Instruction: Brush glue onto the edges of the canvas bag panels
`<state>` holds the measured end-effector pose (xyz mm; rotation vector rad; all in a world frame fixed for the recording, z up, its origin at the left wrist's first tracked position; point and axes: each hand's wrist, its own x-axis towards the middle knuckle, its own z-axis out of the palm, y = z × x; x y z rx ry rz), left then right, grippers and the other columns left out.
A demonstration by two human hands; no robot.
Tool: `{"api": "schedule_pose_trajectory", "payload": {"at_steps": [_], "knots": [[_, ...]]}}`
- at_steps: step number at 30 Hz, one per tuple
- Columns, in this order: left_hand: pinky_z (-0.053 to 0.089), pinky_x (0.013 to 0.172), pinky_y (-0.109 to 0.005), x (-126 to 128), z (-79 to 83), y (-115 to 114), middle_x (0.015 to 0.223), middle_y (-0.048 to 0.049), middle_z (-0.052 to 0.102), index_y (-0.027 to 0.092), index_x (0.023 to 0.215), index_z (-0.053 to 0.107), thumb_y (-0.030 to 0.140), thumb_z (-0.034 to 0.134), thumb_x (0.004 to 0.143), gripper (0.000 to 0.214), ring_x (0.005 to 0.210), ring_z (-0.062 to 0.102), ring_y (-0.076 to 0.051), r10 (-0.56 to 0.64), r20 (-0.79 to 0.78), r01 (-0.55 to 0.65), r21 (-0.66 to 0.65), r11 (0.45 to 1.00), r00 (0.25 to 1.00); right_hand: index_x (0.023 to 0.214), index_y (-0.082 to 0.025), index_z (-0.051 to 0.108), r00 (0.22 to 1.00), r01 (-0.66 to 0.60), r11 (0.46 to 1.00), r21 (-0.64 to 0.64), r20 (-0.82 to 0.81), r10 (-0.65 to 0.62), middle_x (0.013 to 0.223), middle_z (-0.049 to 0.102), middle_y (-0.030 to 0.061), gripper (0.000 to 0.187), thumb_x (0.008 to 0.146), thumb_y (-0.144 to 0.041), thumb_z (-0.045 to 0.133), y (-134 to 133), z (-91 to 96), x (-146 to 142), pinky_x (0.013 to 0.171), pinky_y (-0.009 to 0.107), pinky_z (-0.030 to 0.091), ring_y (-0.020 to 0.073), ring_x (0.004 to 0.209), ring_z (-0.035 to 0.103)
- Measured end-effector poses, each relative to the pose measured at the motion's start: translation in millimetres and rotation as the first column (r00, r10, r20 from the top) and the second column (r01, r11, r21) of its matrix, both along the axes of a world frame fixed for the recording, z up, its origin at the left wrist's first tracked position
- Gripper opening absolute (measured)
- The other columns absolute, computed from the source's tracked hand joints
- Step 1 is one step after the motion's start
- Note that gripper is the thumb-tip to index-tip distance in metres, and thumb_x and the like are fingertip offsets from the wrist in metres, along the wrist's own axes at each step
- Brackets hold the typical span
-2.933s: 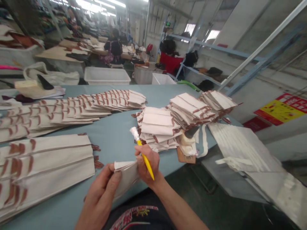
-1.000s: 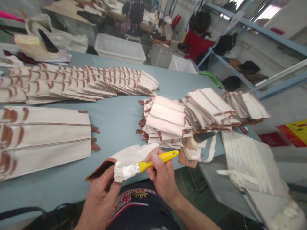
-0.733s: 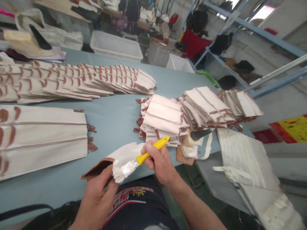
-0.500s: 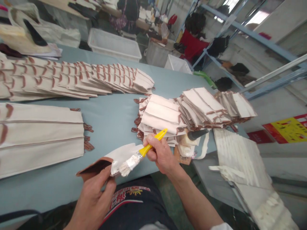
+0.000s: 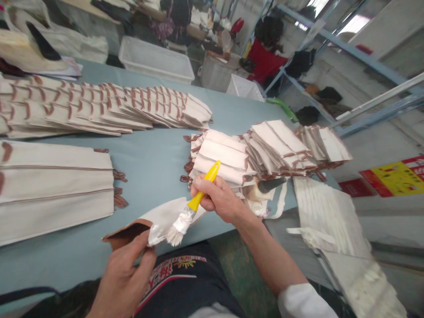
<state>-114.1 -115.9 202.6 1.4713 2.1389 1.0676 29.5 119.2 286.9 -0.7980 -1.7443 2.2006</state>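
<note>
My right hand grips a yellow-handled brush whose white, glue-laden bristles rest on the near edge of a pale fabric piece with brown backing. My left hand pinches that piece at its lower edge, thumb on top, holding it over the front edge of the blue table. Right behind my right hand lies a heap of similar folded pale pieces with brown trim.
More fanned rows of trimmed pieces cross the table's far side, and wide pale panels lie at the left. Further stacks sit at the right, beside a glue-smeared board. White bins stand beyond the table.
The brush has swung from lying level across the piece to a steep tilt, bristles sliding down to the piece's near edge. My left hand keeps its hold. The view shifted slightly.
</note>
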Motion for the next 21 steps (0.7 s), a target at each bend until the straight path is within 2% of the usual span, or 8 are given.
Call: {"api": "schedule_pose_trajectory", "payload": {"at_steps": [5,7,9,10,12,15,18,21], "knots": [[0.067,0.073,-0.021,2.1,13.3,7.2,0.075,0.0008,0.083,0.025,0.103,0.092,0.034,0.060,0.101,0.034,0.067,0.081,-0.021,0.035,0.081,-0.038,0.034,0.999,0.996,0.081,-0.023,0.064,0.977,-0.162,0.986,0.023,-0.138,0.164,0.053,0.035,-0.0133,0.056,0.094,-0.076,0.079,12.1,11.1,-9.7,0.048,0.026,0.018,0.0080,0.048,0.026],[0.067,0.068,-0.020,2.8,17.3,9.0,0.074,0.0013,0.085,0.026,0.094,0.092,0.036,0.061,0.097,0.032,0.065,0.083,-0.021,0.067,0.150,-0.073,0.037,0.997,0.986,0.082,-0.023,0.066,0.951,-0.213,0.975,0.057,-0.216,0.221,0.055,0.039,-0.0119,0.061,0.092,-0.081,0.081,17.5,15.5,-14.2,0.049,0.026,0.023,0.0088,0.050,0.032],[0.065,0.061,-0.018,2.6,16.6,7.7,0.075,0.0023,0.086,0.028,0.091,0.092,0.039,0.063,0.094,0.031,0.062,0.082,-0.020,0.103,0.244,-0.106,-0.005,0.994,0.964,0.085,-0.023,0.068,0.932,-0.212,0.973,0.086,-0.281,0.228,0.057,0.042,-0.0110,0.060,0.095,-0.080,0.081,18.3,18.6,-15.3,0.050,0.026,0.027,0.0092,0.050,0.035],[0.065,0.062,-0.019,2.5,14.9,6.3,0.077,0.0021,0.088,0.028,0.092,0.093,0.043,0.065,0.094,0.031,0.065,0.084,-0.021,0.139,0.295,-0.135,-0.034,0.990,0.945,0.087,-0.023,0.069,0.927,-0.188,0.977,0.097,-0.311,0.209,0.058,0.044,-0.0108,0.057,0.098,-0.077,0.080,15.8,19.3,-14.0,0.050,0.026,0.029,0.0092,0.050,0.036],[0.070,0.074,-0.022,3.1,11.1,3.4,0.089,-0.0009,0.092,0.027,0.095,0.093,0.052,0.070,0.092,0.034,0.082,0.090,-0.026,0.234,0.396,-0.213,-0.096,0.972,0.888,0.091,-0.022,0.070,0.920,-0.092,0.990,0.108,-0.371,0.126,0.059,0.045,-0.0104,0.051,0.104,-0.072,0.078,4.5,18.5,-7.9,0.050,0.025,0.032,0.0092,0.050,0.037],[0.072,0.091,-0.030,6.0,8.6,0.6,0.099,-0.0054,0.094,0.025,0.094,0.093,0.064,0.073,0.090,0.044,0.104,0.092,-0.033,0.332,0.463,-0.289,-0.163,0.943,0.822,0.098,-0.023,0.071,0.886,0.151,0.983,0.109,-0.455,-0.085,0.060,0.046,-0.0104,0.042,0.109,-0.063,0.077,-22.4,12.2,8.0,0.048,0.023,0.033,0.0094,0.048,0.038],[0.072,0.091,-0.033,7.3,9.3,-2.0,0.096,-0.0052,0.093,0.025,0.100,0.093,0.063,0.072,0.095,0.043,0.101,0.091,-0.033,0.301,0.427,-0.246,-0.179,0.953,0.853,0.101,-0.024,0.074,0.837,0.317,0.934,0.166,-0.511,-0.193,0.061,0.052,-0.0086,0.033,0.113,-0.055,0.075,-48.8,2.0,24.3,0.047,0.023,0.037,0.0104,0.048,0.042],[0.070,0.076,-0.025,4.8,8.7,-6.2,0.092,-0.0020,0.092,0.027,0.107,0.091,0.054,0.070,0.102,0.034,0.086,0.089,-0.026,0.208,0.315,-0.180,-0.116,0.977,0.926,0.103,-0.025,0.077,0.810,0.425,0.870,0.251,-0.535,-0.242,0.063,0.056,-0.0070,0.026,0.115,-0.048,0.072,-65.3,-8.5,35.2,0.047,0.023,0.040,0.0110,0.047,0.046]]}}
